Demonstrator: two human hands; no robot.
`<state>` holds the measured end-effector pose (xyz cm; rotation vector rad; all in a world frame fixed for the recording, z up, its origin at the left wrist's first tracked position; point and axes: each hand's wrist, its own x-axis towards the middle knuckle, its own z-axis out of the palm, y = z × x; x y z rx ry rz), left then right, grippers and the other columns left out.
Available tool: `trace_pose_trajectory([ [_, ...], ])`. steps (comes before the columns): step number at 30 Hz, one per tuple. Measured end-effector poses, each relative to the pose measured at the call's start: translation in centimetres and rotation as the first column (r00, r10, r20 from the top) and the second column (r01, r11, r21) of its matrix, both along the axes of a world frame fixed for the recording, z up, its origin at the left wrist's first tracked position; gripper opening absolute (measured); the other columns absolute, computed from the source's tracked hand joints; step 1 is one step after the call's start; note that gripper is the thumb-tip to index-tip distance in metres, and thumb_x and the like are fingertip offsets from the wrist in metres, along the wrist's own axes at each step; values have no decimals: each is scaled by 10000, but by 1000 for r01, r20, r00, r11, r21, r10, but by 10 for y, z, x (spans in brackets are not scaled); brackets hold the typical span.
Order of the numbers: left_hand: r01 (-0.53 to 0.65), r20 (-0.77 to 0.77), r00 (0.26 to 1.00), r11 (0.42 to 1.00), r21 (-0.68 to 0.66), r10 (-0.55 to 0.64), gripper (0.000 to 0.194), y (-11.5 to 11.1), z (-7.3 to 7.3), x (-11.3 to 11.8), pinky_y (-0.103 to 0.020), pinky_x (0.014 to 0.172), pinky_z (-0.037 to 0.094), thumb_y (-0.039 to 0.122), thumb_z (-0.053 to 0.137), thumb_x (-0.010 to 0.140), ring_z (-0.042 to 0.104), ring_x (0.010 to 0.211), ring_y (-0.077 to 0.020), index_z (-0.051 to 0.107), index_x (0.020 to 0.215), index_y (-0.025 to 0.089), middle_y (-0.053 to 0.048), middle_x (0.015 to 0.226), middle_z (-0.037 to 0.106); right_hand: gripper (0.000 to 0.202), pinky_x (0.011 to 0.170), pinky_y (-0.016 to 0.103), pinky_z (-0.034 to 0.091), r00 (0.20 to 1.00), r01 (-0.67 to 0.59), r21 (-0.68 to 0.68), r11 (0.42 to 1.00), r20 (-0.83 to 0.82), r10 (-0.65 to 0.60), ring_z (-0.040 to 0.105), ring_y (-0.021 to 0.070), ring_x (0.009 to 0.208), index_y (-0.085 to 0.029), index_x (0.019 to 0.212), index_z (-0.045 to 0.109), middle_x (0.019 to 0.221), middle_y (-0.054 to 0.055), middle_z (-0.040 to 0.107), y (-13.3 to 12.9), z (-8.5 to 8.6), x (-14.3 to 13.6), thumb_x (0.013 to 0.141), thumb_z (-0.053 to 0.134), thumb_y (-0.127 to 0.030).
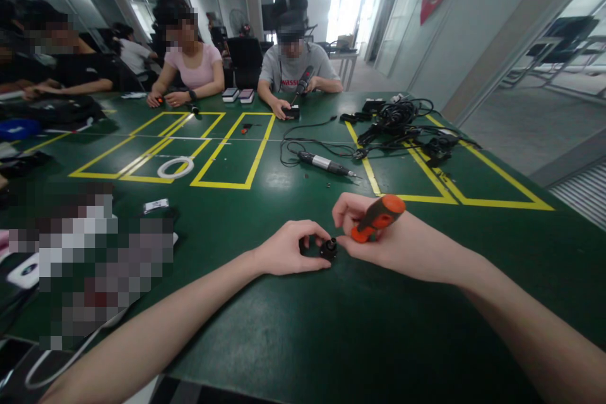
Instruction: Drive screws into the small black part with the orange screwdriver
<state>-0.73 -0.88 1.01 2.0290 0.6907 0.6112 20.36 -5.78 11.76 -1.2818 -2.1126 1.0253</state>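
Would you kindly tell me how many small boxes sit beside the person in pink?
2: a grey-topped box nearer the pink-shirted person, and a pinkish-topped box just to its right.

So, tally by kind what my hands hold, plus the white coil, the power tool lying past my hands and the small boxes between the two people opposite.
Orange-handled tool: 1
Black part: 1
White coil: 1
Power tool: 1
Small boxes: 2
Total: 6

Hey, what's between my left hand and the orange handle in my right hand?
The head view shows a small black part between your left hand and the orange handle, with fingertips of your right hand close beside it.
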Motion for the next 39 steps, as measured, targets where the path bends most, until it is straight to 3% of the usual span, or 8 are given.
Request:
trace_pose_trajectory([
  [5,3,0,1000,1000,-2,-3,466,1,0,0,-256,736,485,323,856,746,605,775,-134,718,1161,162,-33,1000,742,75,552,242,381,1000,-2,27,1000,-2,2,456,117,577,-210,839,554,667,-49,517,0,0,-3,801,617,-196],
  [10,14,1,1000,999,-32,-14,379,2,3,1,-257,734,479,354,858,765,605,781,-135,722,1056,152,-33,981,742,52,559,245,386,1000,12,68,998,9,-12,465,121,581,-210,823,552,664,-47,517,1,-1,-3,815,597,-186],
  [15,13,-7,1000,1000,-23,-13,380,2,1,1,-262,742,477,339,861,770,600,783,-135,719,1075,164,-25,971,728,68,559,244,388,1000,-14,67,998,17,12,467,121,597,-208,823,555,692,-40,527,2,-2,-2,779,586,-166],
  [22,31,1,1000,999,-10,-31,373,3,-1,0,-263,737,460,339,855,788,577,791,-142,714,1088,168,-15,916,683,95,526,238,347,1000,14,49,999,-20,-13,411,111,549,-226,798,506,608,-77,432,3,-6,-2,810,600,-216],
  [30,22,-16,1000,999,-41,-23,383,2,0,1,-252,702,433,339,841,788,544,744,-125,715,1105,165,1,868,668,85,565,239,393,1000,-13,23,1000,17,12,469,120,608,-209,848,544,704,-38,529,2,0,0,790,606,-198],
  [35,19,2,1000,995,-103,-19,378,2,4,2,-252,694,436,358,846,777,553,731,-124,698,1068,168,13,842,662,155,536,240,350,999,-4,65,998,42,1,381,113,563,-221,732,470,628,-52,439,2,0,-3,821,596,-212],
  [39,3,-31,999,996,-84,-5,371,2,4,1,-247,684,416,350,855,771,533,721,-119,717,1058,160,25,802,627,119,565,239,381,999,21,81,996,24,-23,431,121,593,-218,771,495,661,-43,486,2,1,-3,797,605,-181],
])
